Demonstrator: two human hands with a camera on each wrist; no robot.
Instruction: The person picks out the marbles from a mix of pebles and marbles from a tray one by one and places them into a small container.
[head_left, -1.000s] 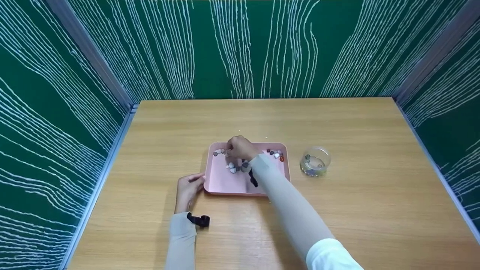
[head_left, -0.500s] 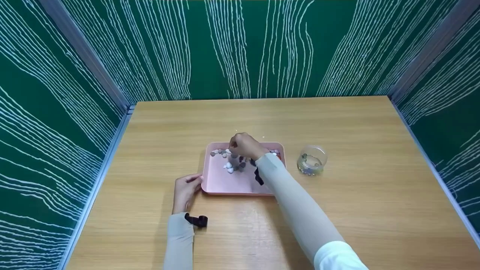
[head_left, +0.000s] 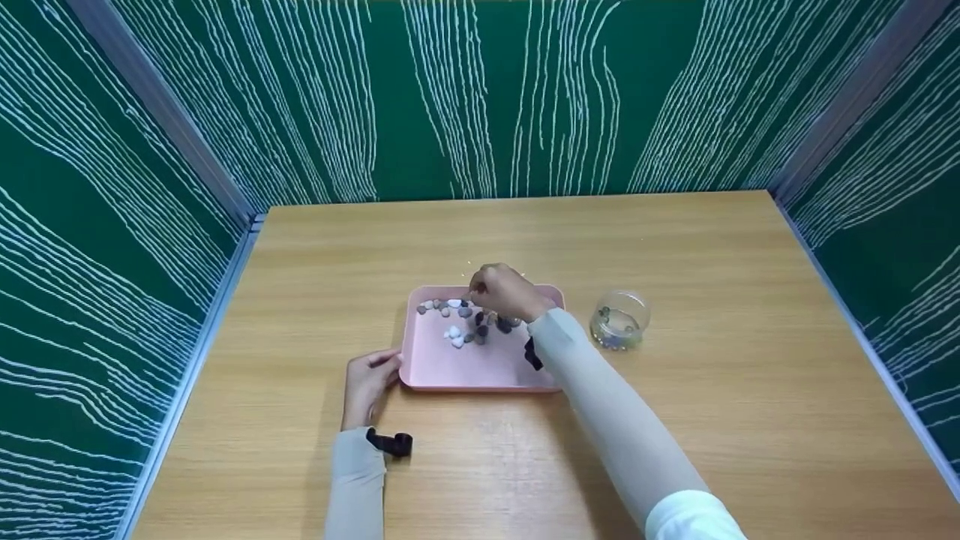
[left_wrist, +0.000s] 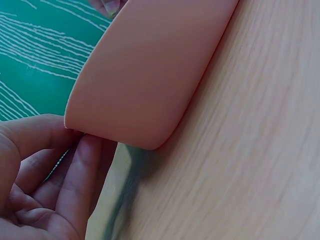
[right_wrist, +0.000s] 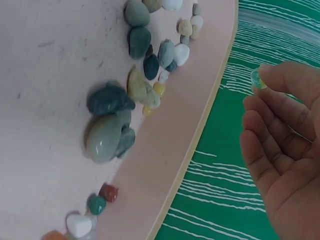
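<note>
A pink tray (head_left: 450, 367) with pebbles in it stands on the table. My left hand (head_left: 367, 384) grips its near left side; in the left wrist view the thumb and fingers (left_wrist: 82, 165) pinch the tray's end. My right hand (head_left: 504, 291) is raised over the tray's far edge. Between its thumb and index finger it pinches a clear glass marble (right_wrist: 258, 79) with green and yellow inside, apart from the pebbles. Grey, white and dark pebbles (right_wrist: 137, 42) lie in loose groups, with a red stone (right_wrist: 109, 192) and a green stone (right_wrist: 96, 204) near one another.
Right of the tray stands a clear round container (head_left: 639, 311) with several marbles low inside. Tiny pale specks lie on the wooden table (head_left: 712, 390) behind the tray. Green walls (head_left: 435, 97) with white wavy lines enclose the table at back and sides.
My right hand has moved right along the tray's far side, uncovering pebbles at the back left. The left hand stays on the tray. The head view has shifted slightly.
</note>
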